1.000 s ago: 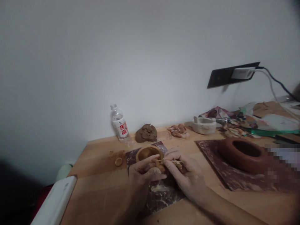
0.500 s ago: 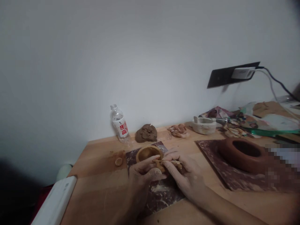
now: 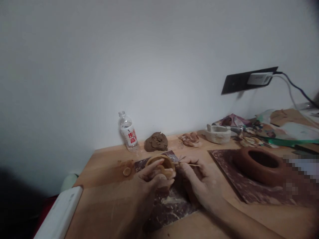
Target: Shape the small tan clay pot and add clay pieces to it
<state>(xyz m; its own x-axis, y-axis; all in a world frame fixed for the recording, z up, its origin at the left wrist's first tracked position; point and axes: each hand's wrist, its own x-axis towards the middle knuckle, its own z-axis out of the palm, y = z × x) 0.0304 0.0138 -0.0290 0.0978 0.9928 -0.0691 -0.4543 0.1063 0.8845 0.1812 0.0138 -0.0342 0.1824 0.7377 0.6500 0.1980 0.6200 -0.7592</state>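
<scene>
A small yellow-brown clay bowl (image 3: 168, 162) is gripped in my left hand (image 3: 156, 179), with fingers reaching over its rim and the thumb along the near side. My right hand (image 3: 201, 181) pinches a thin wooden stick (image 3: 193, 164), whose left end points at the bowl's right rim. Whether the stick's tip touches the clay, I cannot tell. Under both hands lies a dark, clay-smeared board (image 3: 171, 200) on the wooden table (image 3: 107, 196). Part of the bowl is covered by my left fingers.
Along the wall stand a plastic bottle (image 3: 129, 134), a brown clay lump (image 3: 156, 142), crumpled clay scraps (image 3: 190, 139) and a pale clay dish (image 3: 218, 134). A hollow reddish clay form (image 3: 249, 172) sits on another board (image 3: 224, 166) at right. A white box-like object (image 3: 59, 212) borders the table's left edge.
My left fingers have shifted onto the bowl's rim and inside, and the bowl looks more tilted. My right hand has moved slightly right, leaving the stick plainly visible.
</scene>
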